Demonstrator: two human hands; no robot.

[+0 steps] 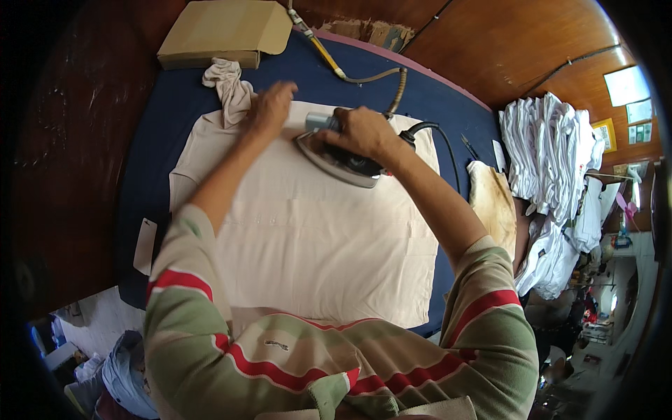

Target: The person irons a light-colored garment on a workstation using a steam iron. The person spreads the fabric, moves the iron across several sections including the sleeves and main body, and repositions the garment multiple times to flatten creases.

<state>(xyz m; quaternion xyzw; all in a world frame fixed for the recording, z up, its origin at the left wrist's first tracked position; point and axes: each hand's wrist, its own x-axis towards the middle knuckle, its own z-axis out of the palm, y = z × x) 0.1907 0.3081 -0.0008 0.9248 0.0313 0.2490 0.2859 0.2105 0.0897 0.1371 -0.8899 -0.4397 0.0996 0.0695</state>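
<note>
The grip of your right hand (pixel 367 133) is wrapped round the iron (pixel 337 169), which sits over the far part of the pale cloth (pixel 322 241), laid out on the table (pixel 148 164). Your left hand (pixel 271 112), blurred, lies near the far edge; whether its grip holds anything cannot be told. The pressing appears partway along: spreading is done, while faint creases in the nearer part suggest smoothing left there.

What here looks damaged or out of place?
The pale cloth at the right edge of the blue table has brown patches, perhaps scorching, unlike the fabric under the iron. Beyond the table, the wooden wall has a ragged patch, apparently peeled.
</note>
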